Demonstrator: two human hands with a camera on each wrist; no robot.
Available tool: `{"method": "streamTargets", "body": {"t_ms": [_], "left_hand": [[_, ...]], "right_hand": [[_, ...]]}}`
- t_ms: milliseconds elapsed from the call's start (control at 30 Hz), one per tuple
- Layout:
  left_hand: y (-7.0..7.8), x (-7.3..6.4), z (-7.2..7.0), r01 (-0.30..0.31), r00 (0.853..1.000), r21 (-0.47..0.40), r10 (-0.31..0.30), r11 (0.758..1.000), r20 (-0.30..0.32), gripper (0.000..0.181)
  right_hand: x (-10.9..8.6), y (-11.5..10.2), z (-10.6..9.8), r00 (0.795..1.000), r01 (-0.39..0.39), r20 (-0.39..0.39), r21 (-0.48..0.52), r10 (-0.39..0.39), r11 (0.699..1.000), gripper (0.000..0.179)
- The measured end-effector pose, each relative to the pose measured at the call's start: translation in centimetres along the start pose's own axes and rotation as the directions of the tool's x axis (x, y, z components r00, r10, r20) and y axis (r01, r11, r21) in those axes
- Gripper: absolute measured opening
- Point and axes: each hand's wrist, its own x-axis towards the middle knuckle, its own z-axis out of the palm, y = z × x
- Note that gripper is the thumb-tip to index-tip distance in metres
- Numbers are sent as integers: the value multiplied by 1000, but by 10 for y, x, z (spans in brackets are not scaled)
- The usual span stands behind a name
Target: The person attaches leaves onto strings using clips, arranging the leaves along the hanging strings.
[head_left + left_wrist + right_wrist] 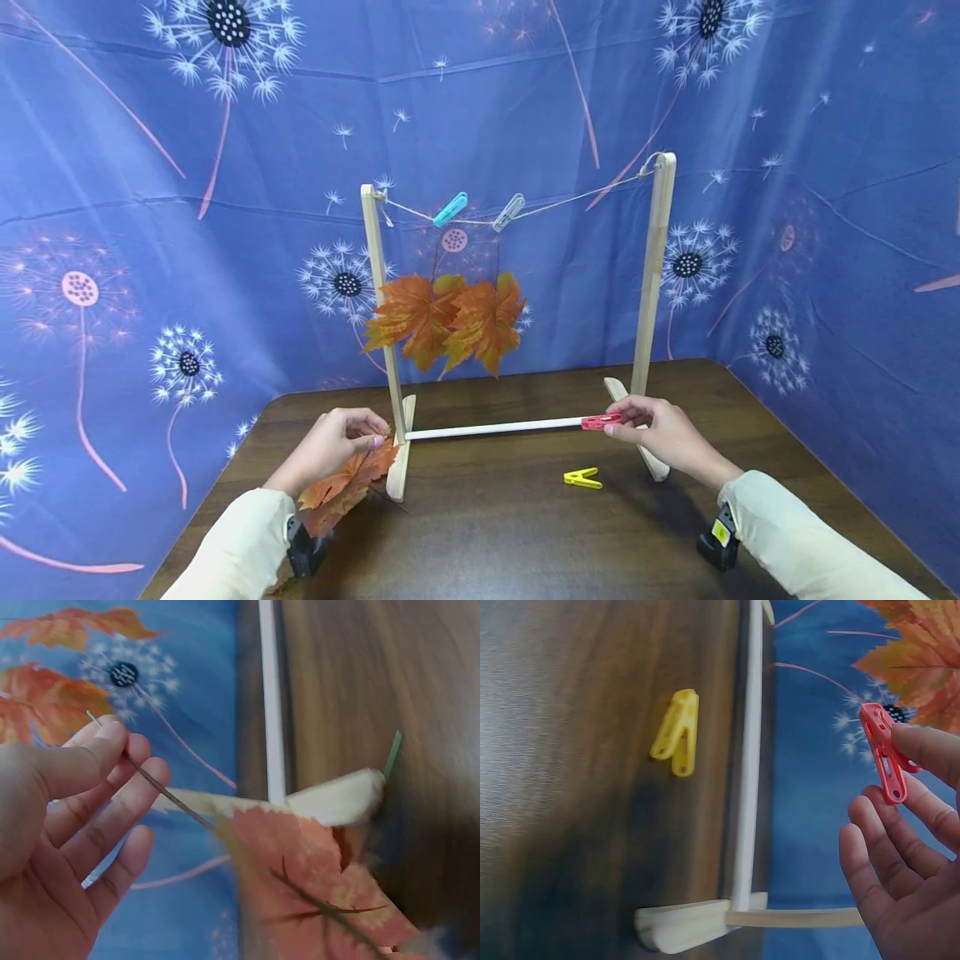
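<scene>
Between thumb and finger, my left hand [341,442] pinches the thin stem of an orange maple leaf [289,859], which hangs below the hand near the frame's left foot. My right hand [663,429] pinches a red clothespin [885,754] in front of the right post. A yellow clothespin [582,477] lies on the table below it. On the string [555,205] two orange leaves [487,321] hang by their stems, one under a blue clothespin [450,209] and the other under a pale grey clothespin [508,212].
A wooden stand holds the string between its left post [382,308] and right post [652,275], with a white rod [495,428] joining them low down. More leaf shapes lie by my left forearm. A blue dandelion-print cloth [247,317] backs the brown table [480,533].
</scene>
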Motion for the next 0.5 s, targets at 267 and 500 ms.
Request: {"method": "streamTargets", "body": {"t_ms": [267, 500], "left_hand": [[25, 13, -3, 36, 996, -116, -45, 993, -73, 8], [52, 24, 0, 7, 993, -258, -38, 966, -114, 14]], "right_hand": [[15, -17, -14, 999, 39, -30, -7, -39, 999, 28], [31, -36, -32, 992, 82, -96, -41, -85, 996, 30]]}}
